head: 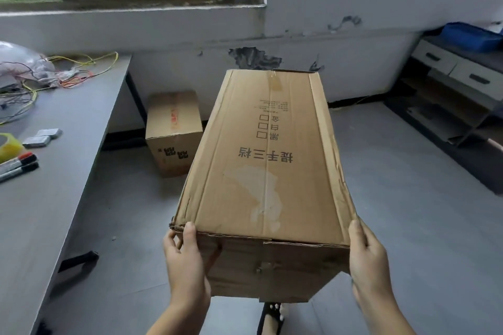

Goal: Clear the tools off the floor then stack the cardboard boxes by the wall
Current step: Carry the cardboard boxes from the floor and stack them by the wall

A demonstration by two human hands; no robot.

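Note:
A long cardboard box (269, 160) with printed characters on top is held up off the floor in front of me, its far end pointing at the wall. My left hand (185, 261) grips its near left corner, thumb over the top edge. My right hand (367, 255) holds the near right side, fingers along the side face. A smaller cardboard box (172, 130) stands on the floor by the wall, beside the table leg and left of the held box.
A grey table (54, 185) runs along the left, carrying wires (54, 73), a yellow tape roll (9, 145) and markers (17, 164). A low shelf unit with drawers (457, 84) stands at the right wall. A sandalled foot (272, 315) shows below the box.

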